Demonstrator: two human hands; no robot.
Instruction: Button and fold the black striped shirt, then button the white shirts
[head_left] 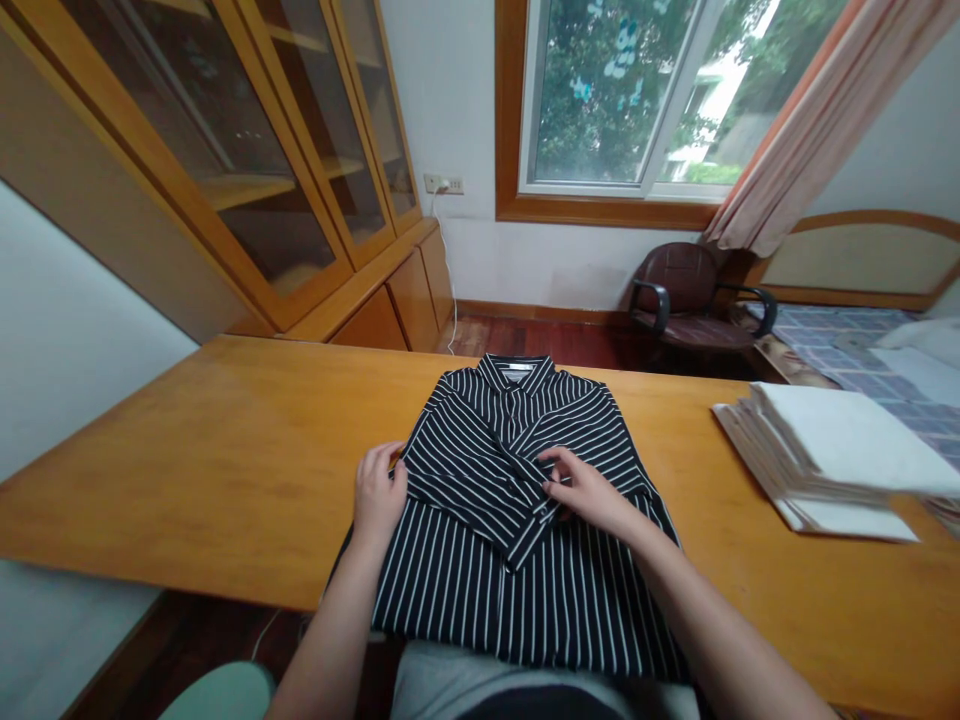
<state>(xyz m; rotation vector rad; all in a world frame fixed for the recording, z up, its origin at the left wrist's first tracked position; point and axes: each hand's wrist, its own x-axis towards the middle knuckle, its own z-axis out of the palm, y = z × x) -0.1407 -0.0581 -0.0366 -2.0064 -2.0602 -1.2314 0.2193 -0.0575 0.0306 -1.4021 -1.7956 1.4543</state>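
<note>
While the black shirt with white stripes (457, 500) lies front side up on the wooden table (247, 450), its collar (517, 375) toward the far edge and its sleeves (555, 425) crossed over the front, the left hand (379, 492) is with curved fingers at the shirt's side, and I cannot tell whether it pinches cloth. Over the sleeve ends, the right hand (585, 488) is loosely curled, forefinger apart from thumb, its grip unclear, and a white stack (840, 435) lies farther right.
</note>
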